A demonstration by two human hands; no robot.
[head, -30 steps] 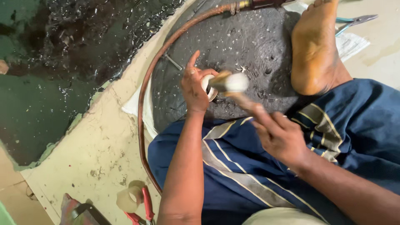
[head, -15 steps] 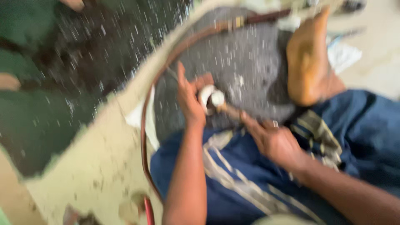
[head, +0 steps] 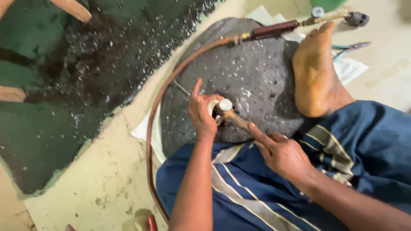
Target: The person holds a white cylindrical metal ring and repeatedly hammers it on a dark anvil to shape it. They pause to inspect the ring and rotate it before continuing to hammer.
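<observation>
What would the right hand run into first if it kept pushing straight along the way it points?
The right hand points up-left along the wooden-handled hammer. Going straight on, it would probably first meet the pale round piece held by the left hand, above the dark stone slab. Depth is unclear.

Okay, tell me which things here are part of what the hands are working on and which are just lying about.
In use:
- left hand, holding a pale ring-shaped piece
- right hand, gripping a small hammer
- dark round stone slab underneath

Lying about:
- torch with its reddish hose
- blue-handled pliers
- paper sheets
</observation>
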